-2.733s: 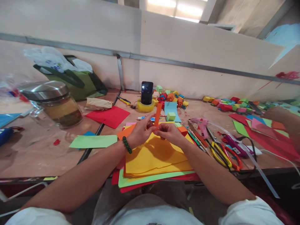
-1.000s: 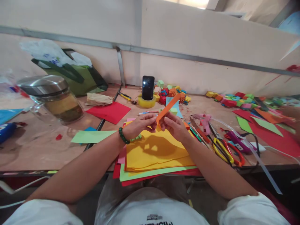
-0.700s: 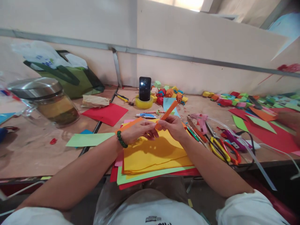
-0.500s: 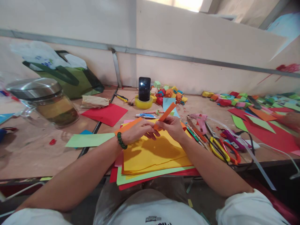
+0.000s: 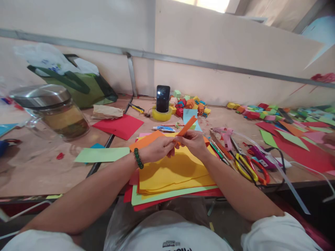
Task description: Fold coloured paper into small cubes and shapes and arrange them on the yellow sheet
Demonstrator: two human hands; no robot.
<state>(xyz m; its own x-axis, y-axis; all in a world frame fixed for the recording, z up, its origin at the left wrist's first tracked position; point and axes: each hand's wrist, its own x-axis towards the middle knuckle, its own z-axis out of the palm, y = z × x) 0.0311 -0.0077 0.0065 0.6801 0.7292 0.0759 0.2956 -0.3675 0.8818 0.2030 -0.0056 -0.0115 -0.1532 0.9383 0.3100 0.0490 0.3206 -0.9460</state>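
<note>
An orange paper strip point(image 5: 188, 124), folded narrow, slants up from between my two hands. My right hand point(image 5: 193, 142) pinches it near its lower end. My left hand point(image 5: 161, 148), with a green bead bracelet at the wrist, has its fingers closed on the strip's lower end, touching the right fingertips. Beneath both hands lies a stack of coloured sheets, with a yellow sheet point(image 5: 170, 176) on top. Another orange paper piece point(image 5: 146, 140) sits behind the left hand, partly covered by it. A light green strip point(image 5: 102, 155) lies left of the stack.
Scissors point(image 5: 239, 150), a pink glue gun point(image 5: 224, 134) and pliers point(image 5: 258, 170) lie right of the stack. A phone point(image 5: 163, 98) stands in a tape roll point(image 5: 162, 115) beside small paper boxes point(image 5: 192, 103). At left are a glass jug point(image 5: 60, 118) and a green bag point(image 5: 86, 89).
My left hand's fingers have closed in on the strip's lower end, nearer the right fingertips. The strip stays in nearly the same place; the view shifts slightly.
</note>
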